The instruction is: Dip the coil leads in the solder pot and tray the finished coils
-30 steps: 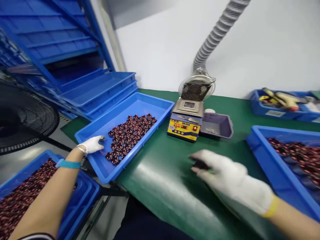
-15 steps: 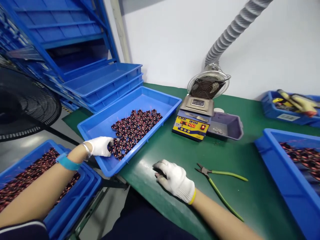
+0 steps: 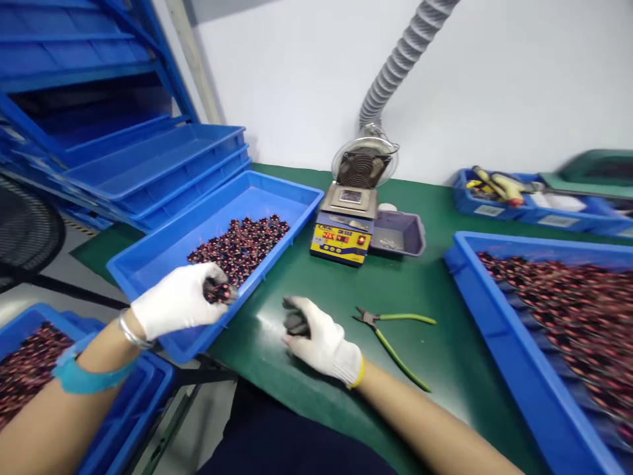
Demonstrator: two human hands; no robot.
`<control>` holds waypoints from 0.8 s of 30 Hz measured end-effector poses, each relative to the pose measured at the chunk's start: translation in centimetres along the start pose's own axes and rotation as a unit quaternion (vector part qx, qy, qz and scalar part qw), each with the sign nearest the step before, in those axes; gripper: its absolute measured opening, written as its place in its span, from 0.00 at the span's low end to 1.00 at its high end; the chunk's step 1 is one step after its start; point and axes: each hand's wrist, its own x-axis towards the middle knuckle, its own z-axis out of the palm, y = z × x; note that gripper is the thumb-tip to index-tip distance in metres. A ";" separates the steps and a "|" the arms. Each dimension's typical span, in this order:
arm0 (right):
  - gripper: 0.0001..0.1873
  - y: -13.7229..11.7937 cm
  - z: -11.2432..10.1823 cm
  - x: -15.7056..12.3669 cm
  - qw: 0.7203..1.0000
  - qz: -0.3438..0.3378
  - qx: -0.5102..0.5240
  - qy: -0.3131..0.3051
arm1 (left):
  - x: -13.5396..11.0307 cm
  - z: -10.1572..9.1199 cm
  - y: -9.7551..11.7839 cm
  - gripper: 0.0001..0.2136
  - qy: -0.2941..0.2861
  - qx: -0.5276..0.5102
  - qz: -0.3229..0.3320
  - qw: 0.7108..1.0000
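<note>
My left hand [image 3: 180, 300], in a white glove with dark fingertips, is closed around a small black motor stator [image 3: 219, 291] with reddish windings. It is over the near side of a shallow blue tray [image 3: 129, 269]. More such stators [image 3: 242, 241] lie heaped in that tray. My right hand [image 3: 319, 336], gloved the same way, hovers at or just above the green tabletop [image 3: 316, 284]. Its fingers are curved with the thumb apart, and I see nothing in them. Cutting pliers [image 3: 370, 318] with green handles lie spread to the right of it.
A yellow-fronted solder pot [image 3: 341, 241] stands at the back under a grey duct [image 3: 400, 63], beside a purple bin [image 3: 418, 234]. At right, a large blue tray [image 3: 489, 330] holds rows of stators. Blue trays [image 3: 158, 165] are stacked at left, near a black fan [image 3: 27, 231].
My left hand has lifted off the heap toward me with a stator in its fingers. My right hand has curled slightly. The camera view has turned to the right.
</note>
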 end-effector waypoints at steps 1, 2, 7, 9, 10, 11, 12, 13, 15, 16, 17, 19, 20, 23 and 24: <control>0.38 -0.4 0.2 0.2 0.995 0.000 0.097 -0.017 | 0.1 0.5 2.2 0.13 -0.004 0.022 0.063 0.998; 0.41 -0.6 0.2 0.4 0.982 -0.007 0.183 -0.035 | 0.3 1.0 4.4 0.12 -0.018 0.047 0.119 0.992; 0.32 -0.4 -2.1 0.8 0.932 -0.034 0.359 0.017 | 2.7 2.7 10.4 0.19 -0.011 0.031 0.251 0.967; 0.31 -0.1 -4.0 0.6 0.915 -0.039 0.398 0.062 | 4.1 3.2 10.3 0.35 0.033 -0.079 0.236 0.968; 0.30 0.1 -5.0 0.5 0.906 -0.046 0.413 0.078 | 4.8 3.5 10.0 0.41 0.048 -0.132 0.214 0.967; 0.30 0.1 -6.0 0.4 0.901 -0.053 0.421 0.090 | 5.4 4.0 9.6 0.44 0.053 -0.175 0.188 0.965; 0.30 0.1 -7.0 0.5 0.899 -0.059 0.422 0.100 | 5.9 4.7 9.2 0.44 0.044 -0.208 0.162 0.964; 0.29 0.0 -8.0 0.6 0.901 -0.063 0.415 0.106 | 6.3 5.4 8.8 0.42 0.023 -0.234 0.142 0.962; 0.28 -0.4 -10.0 1.1 0.913 -0.067 0.386 0.113 | 6.7 7.0 8.4 0.37 -0.045 -0.263 0.119 0.956; 0.28 -0.7 -10.9 1.6 0.920 -0.070 0.368 0.118 | 6.8 7.7 8.3 0.36 -0.080 -0.266 0.112 0.954; 0.29 -1.1 -11.8 2.1 0.925 -0.074 0.349 0.128 | 6.8 8.2 8.3 0.35 -0.110 -0.260 0.107 0.953; 0.29 -2.0 -13.5 3.5 0.933 -0.081 0.317 0.152 | 6.8 8.9 8.3 0.34 -0.152 -0.231 0.097 0.956; 0.27 -2.5 -14.3 4.3 0.935 -0.080 0.304 0.163 | 6.9 9.0 8.3 0.34 -0.166 -0.215 0.095 0.958; 0.18 -4.0 -16.7 7.2 0.941 -0.060 0.267 0.198 | 7.3 9.0 8.1 0.32 -0.207 -0.177 0.093 0.958; 0.16 -4.5 -17.5 8.2 0.943 -0.048 0.251 0.213 | 7.4 9.0 7.9 0.32 -0.222 -0.165 0.095 0.956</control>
